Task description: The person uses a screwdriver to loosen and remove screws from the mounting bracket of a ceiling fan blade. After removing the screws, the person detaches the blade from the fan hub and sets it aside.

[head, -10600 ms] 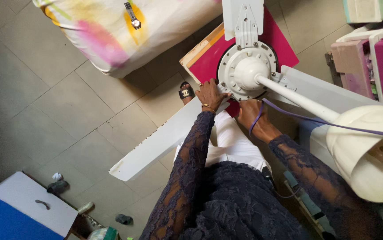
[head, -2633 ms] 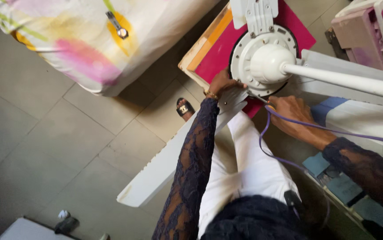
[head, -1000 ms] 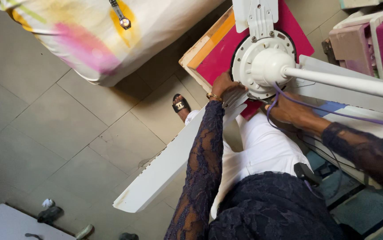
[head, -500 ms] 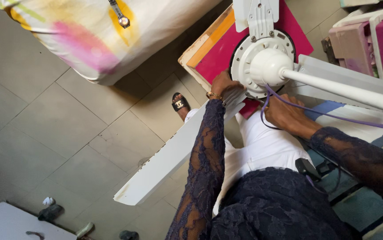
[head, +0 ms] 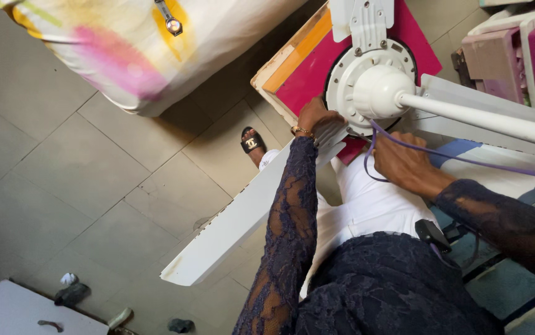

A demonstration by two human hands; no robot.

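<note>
Two hands work at a white ceiling fan (head: 376, 87) that lies across the person's lap and out over the tiled floor (head: 62, 167). Nearest the camera are dark lace sleeves and white trousers; just beyond them the left hand (head: 317, 118), a gold bracelet at its wrist, is curled over the root of the long white blade (head: 230, 229), where the blade meets the round motor housing, fingers closed on that joint. The right hand (head: 404, 164) rests on the lower edge of the housing with a purple cable (head: 466, 158) looping over it; whether its fingers pinch the cable or only press it down I cannot tell. The blade looks thin, stiff and light, but its length would make it lever hard on its bracket, so the sound place to hold is at the root, not the free tip hanging above the floor. The motor body is likely the heavy part, smooth painted metal and a little slippery; its rim or the white down rod (head: 485, 118) running off to the right would give the firmer grip. Under the housing sits a magenta board with a wooden edge (head: 308, 68). Farther off a foot in a black sandal (head: 254, 144) shows, then a pale patterned bag (head: 137, 56), and pink boxes (head: 516, 56) at the upper right.
</note>
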